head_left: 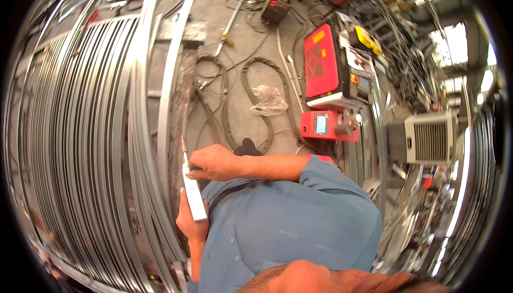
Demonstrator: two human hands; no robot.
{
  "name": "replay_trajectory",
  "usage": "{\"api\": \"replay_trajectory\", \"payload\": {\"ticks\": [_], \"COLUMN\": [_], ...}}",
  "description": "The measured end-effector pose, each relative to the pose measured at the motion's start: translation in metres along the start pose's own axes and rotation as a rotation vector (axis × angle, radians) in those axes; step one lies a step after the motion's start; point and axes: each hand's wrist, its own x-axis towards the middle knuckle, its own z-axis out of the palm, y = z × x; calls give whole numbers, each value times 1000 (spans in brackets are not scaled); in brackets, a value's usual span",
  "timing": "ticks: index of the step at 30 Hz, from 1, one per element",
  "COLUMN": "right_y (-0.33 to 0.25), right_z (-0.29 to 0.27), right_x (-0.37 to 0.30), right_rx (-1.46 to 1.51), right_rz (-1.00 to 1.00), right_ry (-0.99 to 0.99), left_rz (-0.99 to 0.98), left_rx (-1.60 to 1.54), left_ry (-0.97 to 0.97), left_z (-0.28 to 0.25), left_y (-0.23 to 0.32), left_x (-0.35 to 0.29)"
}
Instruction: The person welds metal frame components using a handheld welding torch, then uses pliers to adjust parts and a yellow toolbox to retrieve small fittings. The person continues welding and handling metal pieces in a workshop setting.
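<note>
A white welding torch (194, 199) with a slim, copper-coloured nozzle points away from me, just left of my body. Round the near part of its body my left hand (191, 221) is closed, its fingers partly hidden by the torch. My right hand (216, 163) reaches across from the right. Its fingers are pinched at the front of the torch, where the body meets the nozzle. Beyond the nozzle tip runs a dark, worn metal bar (187, 84), next to a long pale metal strip (168, 79).
Long metal profiles (91, 133) fill the left side. A thick sleeved cable (256, 66) loops across the floor near a clear plastic bag (269, 100). On the right stand a red machine (322, 60), a smaller red unit with a screen (320, 124) and a louvred box (430, 138).
</note>
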Motion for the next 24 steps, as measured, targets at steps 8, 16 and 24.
{"api": "replay_trajectory", "payload": {"ticks": [8, 16, 24], "right_y": [28, 111, 136], "right_z": [-119, -210, -291], "right_x": [-110, -238, -331], "right_rx": [10, -126, -180], "right_rz": [86, 234, 379], "right_ry": [316, 449, 709], "left_rz": [53, 225, 373], "left_rx": [-162, -132, -99], "left_ry": [-248, -555, -776], "left_z": [83, 219, 312], "left_y": [79, 178, 251], "left_x": [20, 41, 78]}}
